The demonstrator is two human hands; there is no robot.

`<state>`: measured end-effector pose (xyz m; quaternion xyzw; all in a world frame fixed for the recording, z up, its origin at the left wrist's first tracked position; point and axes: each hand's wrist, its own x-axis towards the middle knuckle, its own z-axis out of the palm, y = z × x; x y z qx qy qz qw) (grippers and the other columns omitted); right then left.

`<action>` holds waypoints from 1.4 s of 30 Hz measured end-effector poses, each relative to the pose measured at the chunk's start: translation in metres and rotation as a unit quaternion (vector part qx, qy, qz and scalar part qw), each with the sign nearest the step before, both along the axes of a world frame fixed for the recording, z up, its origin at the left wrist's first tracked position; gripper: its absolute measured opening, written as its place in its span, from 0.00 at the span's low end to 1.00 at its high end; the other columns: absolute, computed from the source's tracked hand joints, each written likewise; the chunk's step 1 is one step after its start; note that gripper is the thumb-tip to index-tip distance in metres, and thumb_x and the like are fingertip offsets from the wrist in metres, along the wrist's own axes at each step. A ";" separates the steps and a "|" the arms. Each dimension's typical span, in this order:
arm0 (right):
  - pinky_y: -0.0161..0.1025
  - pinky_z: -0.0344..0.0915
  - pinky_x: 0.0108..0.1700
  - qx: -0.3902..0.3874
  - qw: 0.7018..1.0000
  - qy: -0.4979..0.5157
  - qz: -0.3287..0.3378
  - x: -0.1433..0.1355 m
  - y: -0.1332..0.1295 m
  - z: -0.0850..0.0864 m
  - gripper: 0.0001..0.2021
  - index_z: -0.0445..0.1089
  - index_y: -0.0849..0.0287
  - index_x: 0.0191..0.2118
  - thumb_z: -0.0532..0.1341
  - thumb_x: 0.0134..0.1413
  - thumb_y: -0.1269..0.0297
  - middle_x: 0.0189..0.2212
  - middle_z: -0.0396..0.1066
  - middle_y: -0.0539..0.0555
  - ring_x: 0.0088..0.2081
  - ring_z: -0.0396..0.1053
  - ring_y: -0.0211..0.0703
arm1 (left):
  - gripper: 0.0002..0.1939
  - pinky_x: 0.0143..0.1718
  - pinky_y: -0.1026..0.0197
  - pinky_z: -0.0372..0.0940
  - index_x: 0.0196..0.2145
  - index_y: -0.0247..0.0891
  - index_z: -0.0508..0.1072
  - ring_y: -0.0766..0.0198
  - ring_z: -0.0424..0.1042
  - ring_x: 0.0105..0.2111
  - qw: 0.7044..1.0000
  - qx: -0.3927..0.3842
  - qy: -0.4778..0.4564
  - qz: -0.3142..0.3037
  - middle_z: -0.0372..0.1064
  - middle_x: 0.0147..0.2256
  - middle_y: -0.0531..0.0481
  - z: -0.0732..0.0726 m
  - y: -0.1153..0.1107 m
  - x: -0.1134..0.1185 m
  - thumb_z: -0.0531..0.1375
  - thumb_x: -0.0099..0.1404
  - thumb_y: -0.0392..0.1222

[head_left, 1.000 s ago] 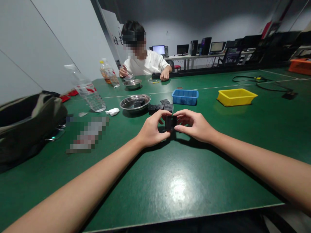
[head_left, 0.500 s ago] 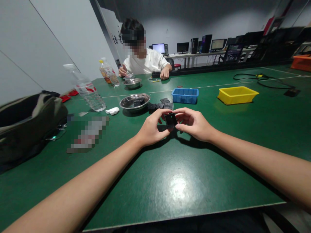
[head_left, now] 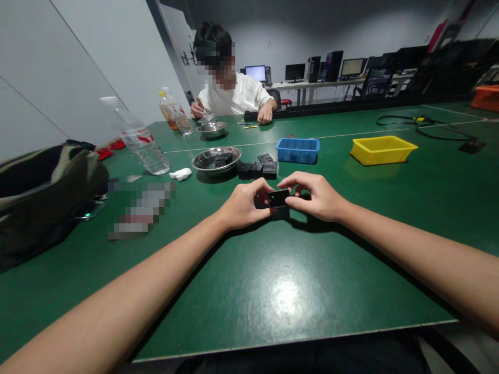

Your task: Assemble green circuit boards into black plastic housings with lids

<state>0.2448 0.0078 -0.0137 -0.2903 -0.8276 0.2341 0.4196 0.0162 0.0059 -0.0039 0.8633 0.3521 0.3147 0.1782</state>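
A small black box-like plastic part (head_left: 278,198) with a small round hole is held just above the green table (head_left: 249,280). My left hand (head_left: 247,205) grips its left side between thumb and fingers. From the right, the thumb and fingers of my right hand (head_left: 314,197) close on its other side. Beyond my hands lie several similar black parts (head_left: 257,169) in a cluster. More black pieces sit in a shallow metal bowl (head_left: 202,163) to their left.
Behind the cluster stands a blue bin (head_left: 298,151), with a yellow bin (head_left: 384,150) to its right. Water bottles (head_left: 146,148), a crumpled tissue (head_left: 180,174) and a bag (head_left: 50,202) are on the left. A person (head_left: 237,96) sits across the table near another metal bowl (head_left: 212,130).
The black part has been turned in my hands, so a flat face with the hole shows instead of its hollow inside. My fingers have shifted around it.
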 end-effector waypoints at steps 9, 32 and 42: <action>0.37 0.67 0.37 0.045 0.997 -0.052 0.015 0.001 0.000 0.003 0.13 0.75 0.62 0.41 0.69 0.50 0.63 0.35 0.77 0.54 0.33 0.71 0.40 | 0.16 0.26 0.67 0.61 0.33 0.37 0.68 0.68 0.68 0.25 0.999 -0.027 -0.012 -0.012 0.70 0.26 0.56 0.001 -0.002 0.000 0.69 0.55 0.46; 0.35 0.64 0.34 0.067 0.997 -0.043 0.009 0.001 0.001 0.001 0.14 0.75 0.61 0.41 0.69 0.51 0.59 0.33 0.76 0.53 0.31 0.69 0.39 | 0.14 0.27 0.67 0.62 0.36 0.36 0.70 0.68 0.69 0.26 1.000 -0.013 -0.005 -0.019 0.70 0.28 0.55 0.000 -0.001 0.000 0.67 0.56 0.44; 0.35 0.64 0.34 0.062 0.997 -0.043 0.010 0.001 0.000 0.002 0.14 0.75 0.62 0.41 0.70 0.50 0.60 0.34 0.76 0.53 0.31 0.69 0.38 | 0.15 0.28 0.66 0.63 0.37 0.36 0.71 0.67 0.69 0.27 1.000 -0.008 0.001 -0.011 0.70 0.28 0.54 0.001 -0.002 0.000 0.67 0.56 0.45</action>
